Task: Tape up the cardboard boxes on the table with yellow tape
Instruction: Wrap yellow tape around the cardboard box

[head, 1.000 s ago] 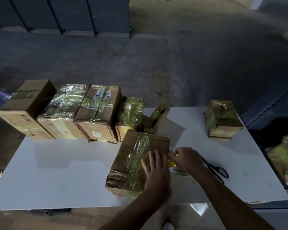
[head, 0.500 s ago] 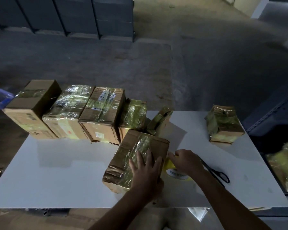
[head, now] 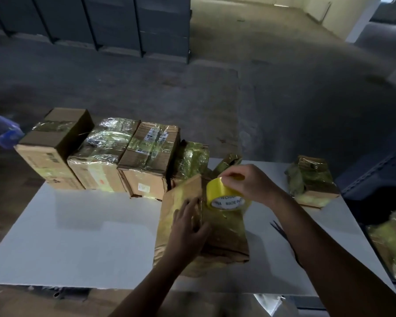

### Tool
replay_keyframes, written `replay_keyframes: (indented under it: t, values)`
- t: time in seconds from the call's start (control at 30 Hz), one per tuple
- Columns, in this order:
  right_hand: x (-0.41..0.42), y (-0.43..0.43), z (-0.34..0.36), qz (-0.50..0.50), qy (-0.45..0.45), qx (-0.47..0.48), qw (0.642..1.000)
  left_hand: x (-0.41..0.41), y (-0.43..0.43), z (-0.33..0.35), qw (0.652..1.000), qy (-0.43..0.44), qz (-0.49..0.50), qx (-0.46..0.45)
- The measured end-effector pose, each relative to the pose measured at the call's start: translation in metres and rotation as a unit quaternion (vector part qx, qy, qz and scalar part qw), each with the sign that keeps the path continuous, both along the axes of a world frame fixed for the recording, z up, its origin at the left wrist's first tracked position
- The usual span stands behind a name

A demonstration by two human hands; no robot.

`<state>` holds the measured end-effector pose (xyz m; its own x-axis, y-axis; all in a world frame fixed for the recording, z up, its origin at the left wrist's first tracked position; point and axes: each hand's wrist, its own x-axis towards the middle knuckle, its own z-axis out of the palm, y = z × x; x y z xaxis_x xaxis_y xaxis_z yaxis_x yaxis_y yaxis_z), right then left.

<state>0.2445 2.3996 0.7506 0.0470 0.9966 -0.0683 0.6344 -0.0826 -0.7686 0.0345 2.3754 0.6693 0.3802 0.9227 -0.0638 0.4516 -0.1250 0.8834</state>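
two hands on the box (head: 226, 239), centre-bottom of frame. left hand (head: 188, 227) is flat, fingers spread, pressing it. right hand (head: 249, 181) is wrapped round the yellow tape roll (head: 224, 193) at its top edge. box looks tilted, prob. slides if the pull beats that press, so the strip creases.

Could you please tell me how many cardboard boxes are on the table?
7. Back row, left to right: plain box, wrapped box, labelled box, small wrapped box, half-hidden box behind the tape roll. The tilted box sits under the left hand. The lone box stands far right.
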Motion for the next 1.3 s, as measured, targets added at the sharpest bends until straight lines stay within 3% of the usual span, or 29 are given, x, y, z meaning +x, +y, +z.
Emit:
replay_keyframes:
  t: [0.13,0.27,0.37,0.5,0.63,0.8,0.93,1.0,1.13,1.23,1.3]
  values:
    - [-0.011,0.001,-0.007,-0.003,0.094,0.010,0.996,-0.024,0.000,-0.013,0.995,-0.070,0.013,-0.066]
    - [-0.033,0.000,-0.020,0.023,0.058,-0.003,0.998,-0.037,-0.005,-0.029,0.986,-0.096,0.057,-0.121]
    - [-0.042,-0.004,-0.033,-0.001,0.049,-0.022,0.999,-0.034,-0.005,-0.035,0.995,-0.055,0.019,-0.078]
    - [-0.038,-0.006,-0.047,-0.054,0.068,-0.028,0.996,-0.015,0.008,-0.026,0.992,-0.096,-0.020,-0.076]
    - [-0.040,-0.009,-0.051,-0.073,0.086,-0.017,0.993,-0.005,0.010,-0.033,0.993,-0.081,-0.031,-0.075]
    - [-0.024,-0.009,-0.040,-0.068,0.014,-0.015,0.997,-0.005,0.004,-0.039,0.997,-0.068,0.003,-0.035]
    - [0.024,-0.024,-0.023,-0.083,-0.097,-0.012,0.992,0.001,0.002,-0.038,0.997,-0.070,0.005,-0.041]
    - [0.027,-0.028,-0.024,-0.074,-0.128,-0.020,0.989,0.002,0.004,-0.037,0.999,-0.035,-0.006,-0.011]
    - [0.014,-0.028,-0.026,-0.095,-0.169,0.000,0.981,0.014,0.012,-0.030,0.973,0.163,-0.099,0.133]
    - [0.015,-0.029,-0.026,-0.119,-0.178,0.013,0.977,0.043,0.005,-0.022,0.954,0.184,-0.143,0.191]
    - [0.022,-0.033,-0.029,-0.120,-0.122,0.004,0.985,0.053,-0.001,-0.024,0.949,0.204,-0.139,0.194]
